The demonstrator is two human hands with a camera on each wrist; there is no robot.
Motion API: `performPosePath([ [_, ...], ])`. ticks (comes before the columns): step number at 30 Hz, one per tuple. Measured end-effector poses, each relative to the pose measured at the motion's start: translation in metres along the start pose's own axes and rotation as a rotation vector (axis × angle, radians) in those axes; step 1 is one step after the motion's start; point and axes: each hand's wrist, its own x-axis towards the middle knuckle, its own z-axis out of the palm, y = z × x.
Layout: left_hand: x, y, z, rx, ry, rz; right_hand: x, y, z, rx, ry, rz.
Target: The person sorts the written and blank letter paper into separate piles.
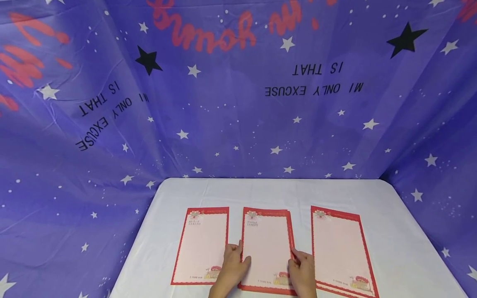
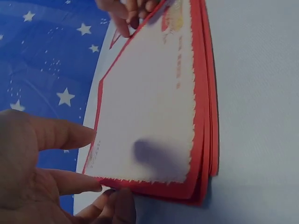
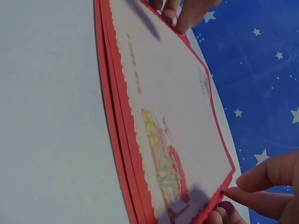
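A middle stack of red-bordered letter paper (image 1: 266, 252) lies between my two hands, its sheets slightly fanned along the right edge. My left hand (image 1: 232, 267) holds the stack's left edge, thumb over the top and fingers along the side. On the opposite edge, my right hand (image 1: 302, 271) pinches the paper between thumb and fingers. In the left wrist view several layered red edges show at the near side of the stack (image 2: 149, 112). The right wrist view shows fingertips (image 3: 233, 191) right at the paper's corner. Shadows fall across the pale top sheet.
Another red-bordered sheet (image 1: 203, 248) lies to the left, beside my left wrist. A further stack of sheets (image 1: 339, 248) lies on the right, next to my right hand. A white-covered table (image 1: 275, 192) carries everything, with a purple star-printed curtain (image 1: 238, 103) around it.
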Motion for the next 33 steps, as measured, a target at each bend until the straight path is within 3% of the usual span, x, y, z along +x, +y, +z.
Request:
performPosePath([
  [5,0.001,0.005,0.004,0.092,0.055,0.061,0.003,-0.004,-0.003,0.026,0.003,-0.013],
  [8,0.006,0.004,0.002,0.012,0.093,0.091,0.005,-0.006,-0.004,0.071,-0.009,-0.02],
  [12,0.013,0.003,-0.005,-0.171,0.12,0.117,0.006,-0.014,-0.003,0.117,-0.014,-0.048],
  [15,0.017,0.002,-0.014,-0.226,0.152,0.118,0.007,-0.023,0.0,0.114,0.005,-0.09],
  [22,0.019,-0.01,-0.053,-0.356,0.313,-0.007,0.016,-0.058,0.02,0.205,-0.016,-0.267],
  [29,0.003,-0.035,-0.103,-0.419,0.462,-0.125,0.008,-0.085,0.066,0.319,-0.165,-0.394],
  [33,-0.008,-0.055,-0.119,-0.424,0.547,-0.225,-0.005,-0.086,0.096,0.327,-0.242,-0.416],
])
